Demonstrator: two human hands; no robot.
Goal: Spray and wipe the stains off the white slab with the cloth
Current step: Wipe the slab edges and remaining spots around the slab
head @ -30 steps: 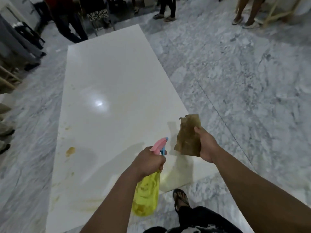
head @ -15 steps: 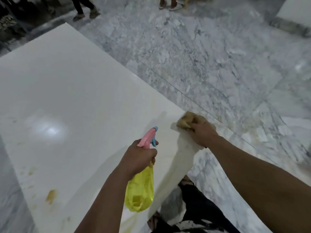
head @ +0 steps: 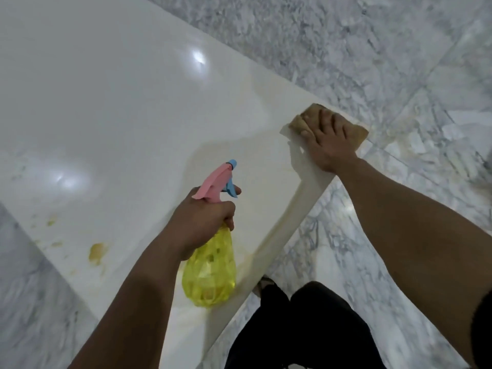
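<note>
My right hand (head: 328,141) lay flat with fingers straight, pressing the brown cloth (head: 311,115) onto the white slab (head: 119,107) at its corner nearest the marble floor (head: 372,62). My left grip (head: 205,222) was curled tight round the neck of the yellow spray bottle (head: 210,272), forefinger at the blue trigger, holding it above the slab's near edge. Yellow-brown stains (head: 97,253) remained on the slab, well apart from the cloth.
</note>
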